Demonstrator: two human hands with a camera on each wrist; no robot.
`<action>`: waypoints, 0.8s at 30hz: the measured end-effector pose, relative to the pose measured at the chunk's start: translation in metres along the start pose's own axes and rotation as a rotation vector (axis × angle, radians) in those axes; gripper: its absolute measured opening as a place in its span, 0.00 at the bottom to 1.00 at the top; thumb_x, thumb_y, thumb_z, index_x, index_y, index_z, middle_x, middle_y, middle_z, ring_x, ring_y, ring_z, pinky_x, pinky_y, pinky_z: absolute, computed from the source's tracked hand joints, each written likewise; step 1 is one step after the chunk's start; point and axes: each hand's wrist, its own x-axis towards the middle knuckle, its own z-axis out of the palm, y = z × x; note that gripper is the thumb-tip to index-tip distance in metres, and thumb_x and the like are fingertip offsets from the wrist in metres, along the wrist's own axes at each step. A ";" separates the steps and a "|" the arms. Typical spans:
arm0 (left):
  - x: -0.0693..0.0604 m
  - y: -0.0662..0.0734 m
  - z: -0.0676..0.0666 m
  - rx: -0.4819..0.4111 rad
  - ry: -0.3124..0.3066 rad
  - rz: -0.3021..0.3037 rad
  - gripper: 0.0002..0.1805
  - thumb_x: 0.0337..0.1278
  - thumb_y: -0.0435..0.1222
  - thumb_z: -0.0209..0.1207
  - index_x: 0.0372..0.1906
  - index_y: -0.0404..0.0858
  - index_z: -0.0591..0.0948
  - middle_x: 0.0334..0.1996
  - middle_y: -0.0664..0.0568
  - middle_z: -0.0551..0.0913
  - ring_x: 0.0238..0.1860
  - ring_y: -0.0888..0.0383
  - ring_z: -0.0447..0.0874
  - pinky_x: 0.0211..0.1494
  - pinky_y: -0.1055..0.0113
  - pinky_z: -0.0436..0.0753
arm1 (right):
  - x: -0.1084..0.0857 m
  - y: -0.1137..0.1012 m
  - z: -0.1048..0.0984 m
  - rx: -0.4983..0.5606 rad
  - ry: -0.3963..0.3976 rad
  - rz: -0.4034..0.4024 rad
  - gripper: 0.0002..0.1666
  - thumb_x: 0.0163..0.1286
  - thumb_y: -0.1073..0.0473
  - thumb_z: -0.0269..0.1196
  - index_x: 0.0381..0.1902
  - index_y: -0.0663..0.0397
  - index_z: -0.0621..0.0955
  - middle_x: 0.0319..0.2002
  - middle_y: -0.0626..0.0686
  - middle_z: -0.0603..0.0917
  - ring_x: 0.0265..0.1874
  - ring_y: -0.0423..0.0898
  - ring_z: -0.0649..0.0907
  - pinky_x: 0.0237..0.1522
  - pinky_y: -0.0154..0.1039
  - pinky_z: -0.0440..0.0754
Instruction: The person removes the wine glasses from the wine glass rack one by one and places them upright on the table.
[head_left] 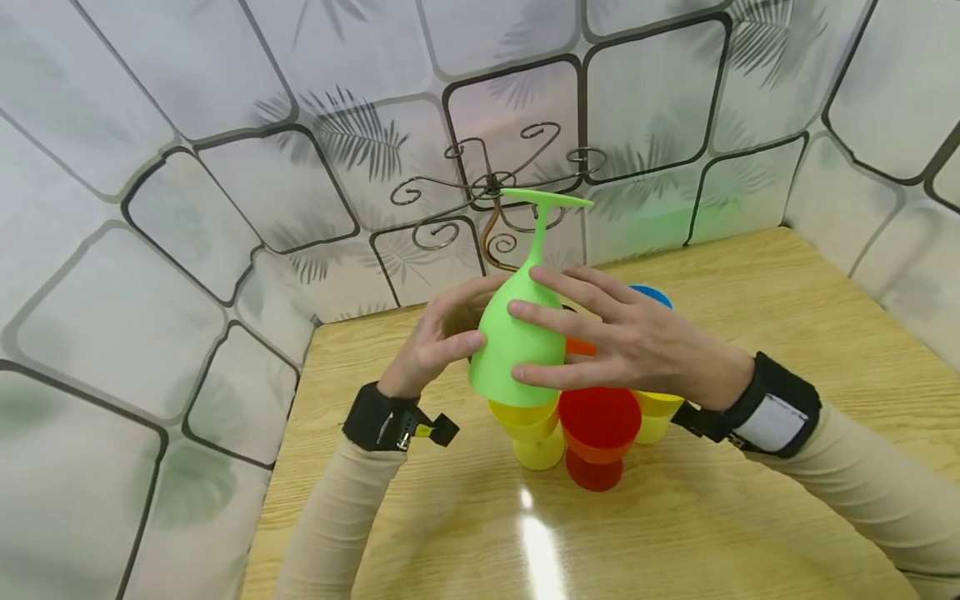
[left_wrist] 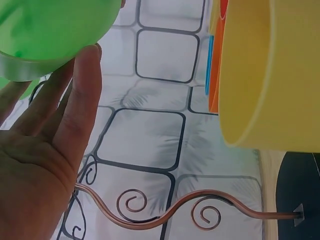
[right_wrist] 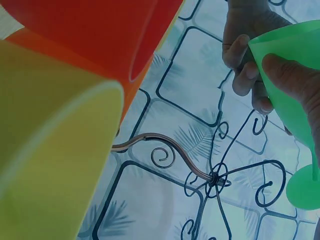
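Note:
A light green plastic wine glass (head_left: 510, 333) is upside down between both hands, its foot up and its rim down. My left hand (head_left: 435, 342) holds the bowl near the rim, thumb on the near side and the other fingers partly hidden behind. Long fingers of my right hand (head_left: 630, 337) lie across the bowl's front; its thumb (right_wrist: 295, 75) presses the other side in the right wrist view. Just below stand a yellow goblet (head_left: 538, 448) and a red goblet (head_left: 596, 471). Whether the green rim touches the yellow one, I cannot tell.
A metal stand with curled arms (head_left: 491, 185) rises behind the glass on a copper stem (left_wrist: 200, 194) and dark base (left_wrist: 300, 185). Another yellow goblet (head_left: 652, 429), an orange one (head_left: 581, 346) and a blue one (head_left: 652, 294) stand close by on the wooden table (head_left: 450, 517). Patterned walls surround it.

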 end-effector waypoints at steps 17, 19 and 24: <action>0.015 -0.001 0.014 -0.027 -0.054 -0.033 0.47 0.66 0.58 0.57 0.71 0.22 0.65 0.66 0.29 0.74 0.58 0.49 0.84 0.53 0.47 0.87 | 0.000 -0.004 -0.013 0.014 0.090 -0.027 0.29 0.75 0.73 0.54 0.65 0.39 0.75 0.62 0.66 0.76 0.63 0.67 0.75 0.73 0.62 0.67; 0.015 -0.002 0.015 -0.030 -0.056 -0.026 0.46 0.66 0.56 0.56 0.71 0.21 0.65 0.65 0.28 0.75 0.56 0.49 0.85 0.51 0.47 0.88 | 0.000 -0.006 -0.013 0.020 0.105 -0.014 0.28 0.74 0.74 0.54 0.63 0.39 0.76 0.61 0.66 0.76 0.63 0.68 0.76 0.71 0.65 0.67; 0.017 -0.002 0.017 -0.030 -0.058 -0.016 0.48 0.66 0.59 0.56 0.70 0.21 0.65 0.65 0.27 0.75 0.56 0.50 0.85 0.50 0.48 0.88 | -0.002 -0.007 -0.013 0.052 0.157 0.013 0.24 0.76 0.72 0.54 0.59 0.40 0.78 0.58 0.68 0.76 0.61 0.69 0.76 0.71 0.67 0.67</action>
